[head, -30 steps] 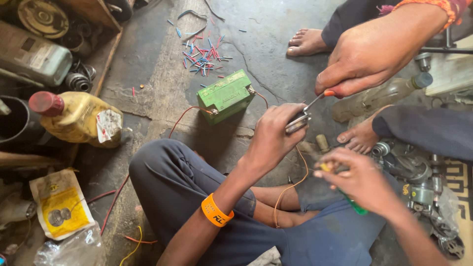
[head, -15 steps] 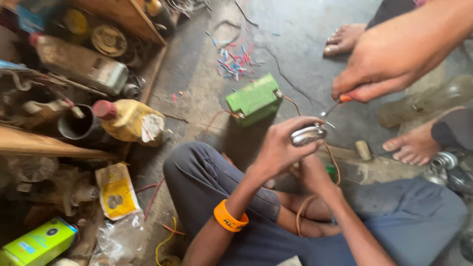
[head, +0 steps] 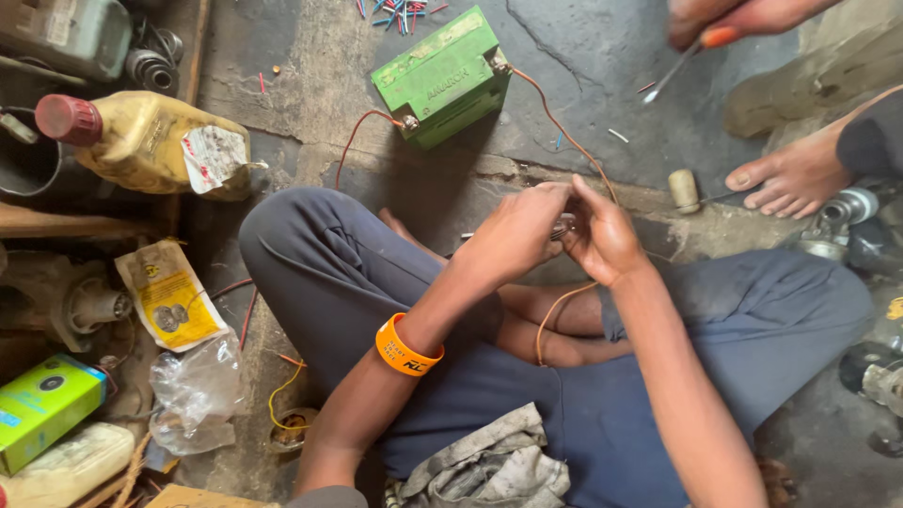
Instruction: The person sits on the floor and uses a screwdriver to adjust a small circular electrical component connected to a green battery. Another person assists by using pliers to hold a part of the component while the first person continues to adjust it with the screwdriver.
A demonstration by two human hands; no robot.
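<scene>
Floor: cracked grey concrete (head: 310, 85), littered with wire scraps.
Battery: green rectangular battery (head: 442, 75) at twelve o'clock from the hands, nearer the top of the view than a second ago; thin brown wires (head: 555, 113) run from its terminals toward the hands.
Left hand: left hand (head: 513, 235), orange wristband below it, fingers curled round a small silvery part (head: 562, 226).
Right hand: right hand (head: 602, 235) has come in from four o'clock and now pinches the same part; both hands meet over the lap.
Part: mostly hidden, shiny metal, shape unclear.
Co-worker's hand: another person's hand (head: 724, 19) at one o'clock grips an orange-handled screwdriver (head: 687, 61), drawn back from the part.
</scene>
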